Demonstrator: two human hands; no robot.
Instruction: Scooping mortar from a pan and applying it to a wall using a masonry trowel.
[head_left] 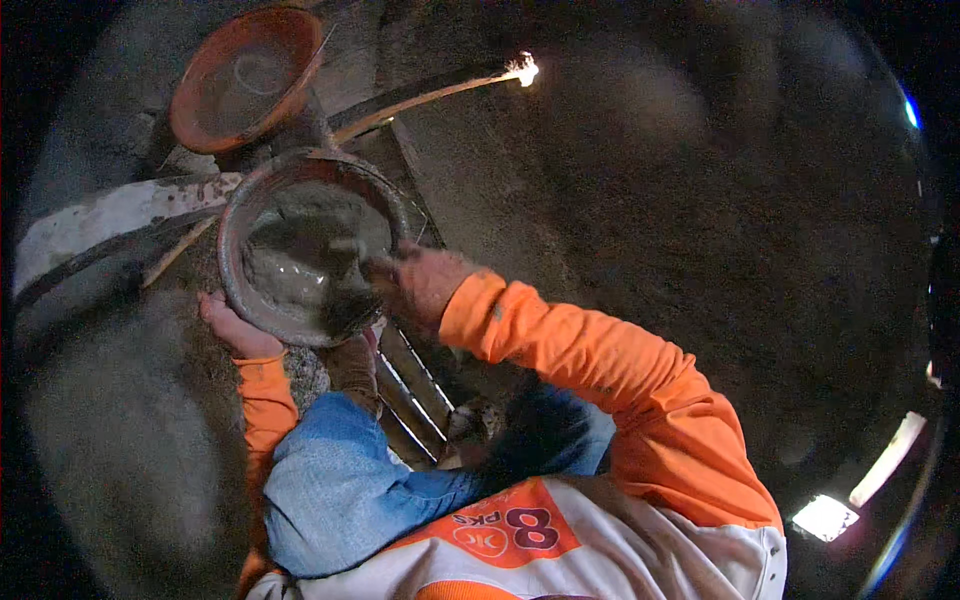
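A round bowl with a thick, grey-smeared rim (pixel 228 265) is tilted in front of me. Wet grey paste (pixel 275 270), like mud or mortar, lies inside it, with a glossy patch near the middle. My left hand (pixel 232 325) grips the bowl's outer wall at the lower left, fingers curled against it. My right hand (pixel 430 285) is at the right rim, blurred, its fingers bent and closed toward the paste. Something dark shows by its fingertips, too smeared to name.
Beyond the bowl stands a reddish-brown basin (pixel 190 100). A long stick (pixel 430 95) ends in a bright glow. Pale curved wood (pixel 110 220) lies to the left. Slats with light between them (pixel 408 385) show below the bowl, beside my blue jeans (pixel 330 480). A bright square patch (pixel 825 517) is at lower right.
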